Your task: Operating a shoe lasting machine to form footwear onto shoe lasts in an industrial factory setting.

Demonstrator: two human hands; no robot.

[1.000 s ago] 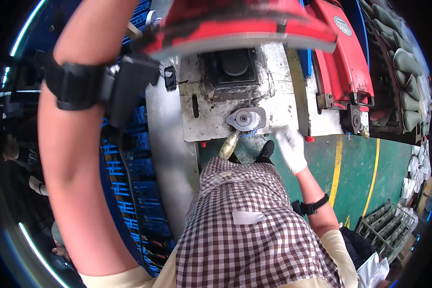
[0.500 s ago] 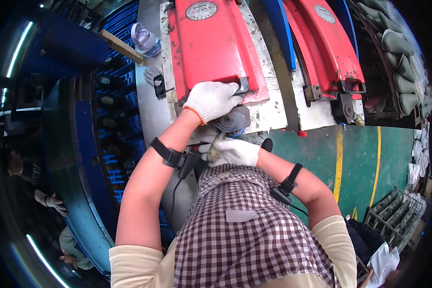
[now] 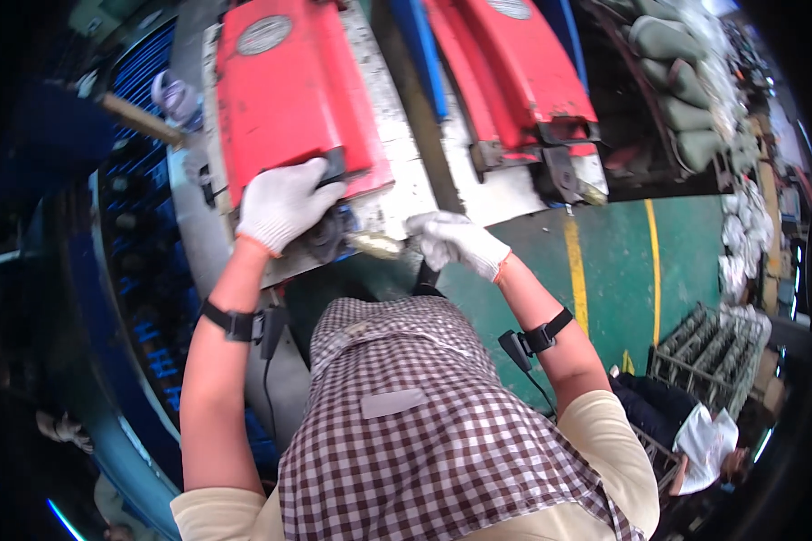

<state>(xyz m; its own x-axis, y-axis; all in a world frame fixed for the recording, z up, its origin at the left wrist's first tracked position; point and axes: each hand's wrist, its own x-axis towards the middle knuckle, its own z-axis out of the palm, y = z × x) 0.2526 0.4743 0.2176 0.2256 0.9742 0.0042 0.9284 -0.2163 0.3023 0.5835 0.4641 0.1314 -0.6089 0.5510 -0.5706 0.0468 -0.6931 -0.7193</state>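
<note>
My left hand (image 3: 289, 206), in a white knit glove, is wrapped over a black handle (image 3: 334, 164) at the front edge of a red machine cover (image 3: 284, 95). Most of that handle is hidden under the glove. Below it sits a dark round hub (image 3: 323, 236), partly covered by my wrist. A worn, yellowish lever grip (image 3: 376, 243) sticks out to the right of the hub. My right hand (image 3: 460, 243), also gloved, is just right of the grip and apart from it. Its fingers point left, somewhat blurred, spread from the thumb with nothing seen in them.
A second red-covered machine (image 3: 505, 77) stands to the right beyond a blue panel (image 3: 421, 54). Green-grey boot-like pieces (image 3: 681, 90) fill a rack at far right. A pale bottle (image 3: 179, 99) is at upper left. A wire rack (image 3: 704, 352) and another person (image 3: 704, 446) are at lower right.
The view has shifted, moving the machines left in the picture. The lever grip has swung from pointing down to pointing right. My right hand has come off it and moved right.
</note>
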